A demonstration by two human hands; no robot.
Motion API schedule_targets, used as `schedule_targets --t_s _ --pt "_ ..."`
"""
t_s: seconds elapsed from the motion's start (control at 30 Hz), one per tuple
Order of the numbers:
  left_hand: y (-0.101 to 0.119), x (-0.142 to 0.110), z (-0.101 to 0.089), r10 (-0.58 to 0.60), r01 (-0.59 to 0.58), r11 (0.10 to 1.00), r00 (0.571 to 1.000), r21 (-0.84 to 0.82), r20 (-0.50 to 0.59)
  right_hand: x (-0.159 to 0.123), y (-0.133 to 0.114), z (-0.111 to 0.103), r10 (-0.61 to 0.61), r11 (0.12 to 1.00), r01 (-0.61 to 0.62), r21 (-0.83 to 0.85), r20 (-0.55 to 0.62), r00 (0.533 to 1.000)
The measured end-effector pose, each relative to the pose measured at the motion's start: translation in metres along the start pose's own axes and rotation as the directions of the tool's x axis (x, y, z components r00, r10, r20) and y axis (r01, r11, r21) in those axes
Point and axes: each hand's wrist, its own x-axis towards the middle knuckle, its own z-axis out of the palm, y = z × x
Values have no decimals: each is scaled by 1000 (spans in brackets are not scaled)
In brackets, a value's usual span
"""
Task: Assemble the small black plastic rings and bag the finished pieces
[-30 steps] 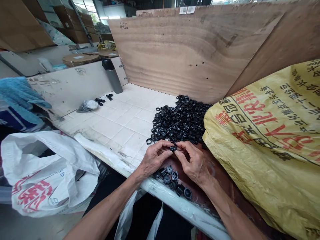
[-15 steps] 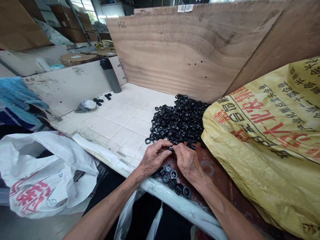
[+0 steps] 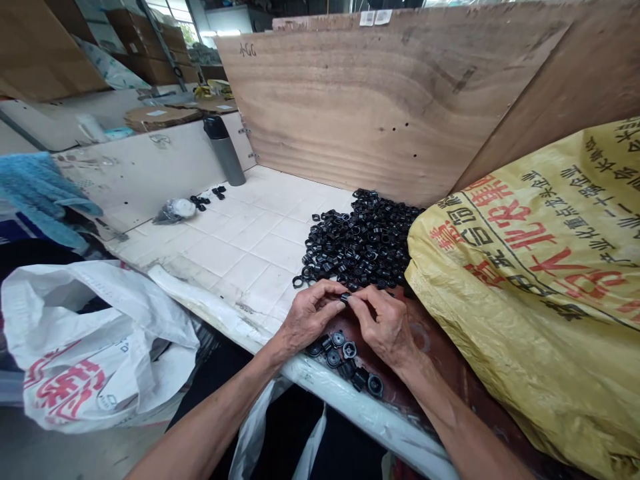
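Left hand [image 3: 311,312] and right hand [image 3: 384,324] pinch one small black part [image 3: 345,298] between fingertips, near black ring pile [image 3: 357,243].

Right hand [image 3: 387,325], one: fingers less tightly curled than half a second ago, thumb now extended. Small black plastic part [image 3: 345,298], one: more exposed between the fingertips than then.

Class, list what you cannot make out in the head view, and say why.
- Small black plastic part, head view: partly covered by left hand and right hand; detail too small.
- Heap of black plastic rings, head view: lower layers hidden under upper ones.
- Yellow printed sack, head view: cut off by right edge.
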Motion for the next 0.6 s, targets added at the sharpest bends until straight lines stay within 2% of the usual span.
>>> schedule_targets --t_s 0.07,0.17,0.23,0.37,0.6 --pt "1 0 0 -11 11 1000 1000 -15 4 1 1 -1 16 999 -16 31 3 1000" --pt "1 0 0 -46 46 997 999 -61 6 1 3 1 -48 994 44 102 39 998" --pt "0 0 0 -44 44 996 999 -77 8 1 4 3 -51 995 47 86 36 998" --pt "0 0 0 -34 34 995 999 -93 8 -1 4 5 38 999 -39 34 32 999" --pt "5 0 0 -72 74 991 997 -109 21 0 2 1 -18 1000 18 14 -4 1000"
